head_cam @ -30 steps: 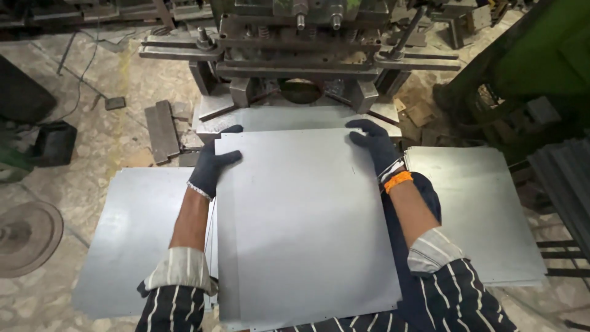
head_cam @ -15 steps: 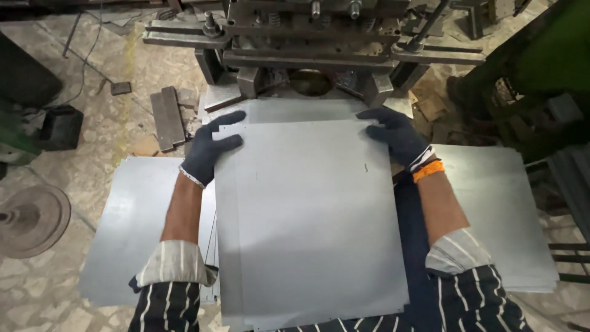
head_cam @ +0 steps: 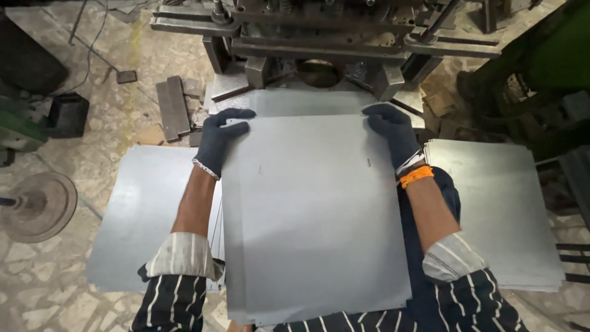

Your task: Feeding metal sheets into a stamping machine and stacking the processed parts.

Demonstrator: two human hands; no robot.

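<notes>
I hold a large grey metal sheet (head_cam: pixel 313 215) flat in front of me, its far edge close to the bed of a press machine (head_cam: pixel 319 37). My left hand (head_cam: pixel 221 138), in a dark glove, grips the sheet's far left corner. My right hand (head_cam: pixel 393 132), also gloved, with an orange band at the wrist, grips the far right corner. The round die opening (head_cam: pixel 318 72) of the press lies just beyond the sheet's edge. More sheets seem to lie under the held one.
A stack of metal sheets (head_cam: pixel 141 215) lies to my left and another stack (head_cam: pixel 498 209) to my right. Metal blocks (head_cam: pixel 172 107) lie on the stone floor. A round disc (head_cam: pixel 40 206) sits at far left, a green machine (head_cam: pixel 547 61) at right.
The sheet and both hands have moved forward, closer to the press bed; the view has shifted closer too.
</notes>
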